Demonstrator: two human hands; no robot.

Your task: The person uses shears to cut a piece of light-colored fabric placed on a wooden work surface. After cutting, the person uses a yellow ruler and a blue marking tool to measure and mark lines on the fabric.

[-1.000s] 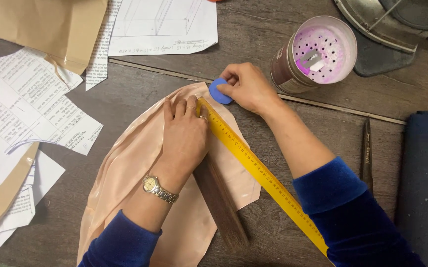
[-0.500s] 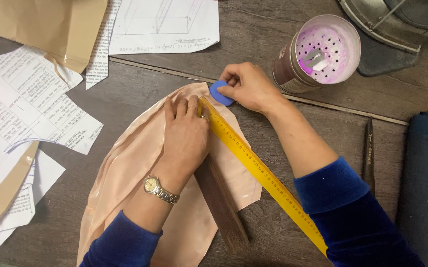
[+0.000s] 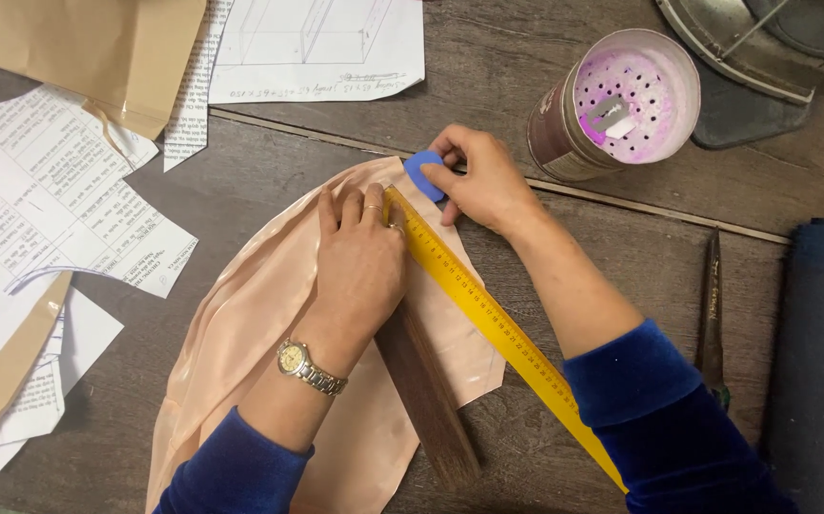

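**Chalk at the ruler's tip, cloth pinned flat**

I've got the blue chalk (image 3: 424,174) pinched between thumb and fingertips of my right hand (image 3: 481,181), its edge touching the top end of the yellow ruler (image 3: 488,319), out in the middle of the desk (image 3: 564,447). That ruler runs on a slant from there down toward the near edge, lying across the peach fabric (image 3: 240,324). My left hand (image 3: 362,257) lies flat on the cloth just beside the ruler, fingers pressed together and straight. A dark wooden bar (image 3: 428,400) sticks out from under that palm toward me. Farther off: a pink-topped tin (image 3: 621,105) near the far edge, printed papers (image 3: 40,209) at the left edge, a dark blue roll (image 3: 821,362) at the right.
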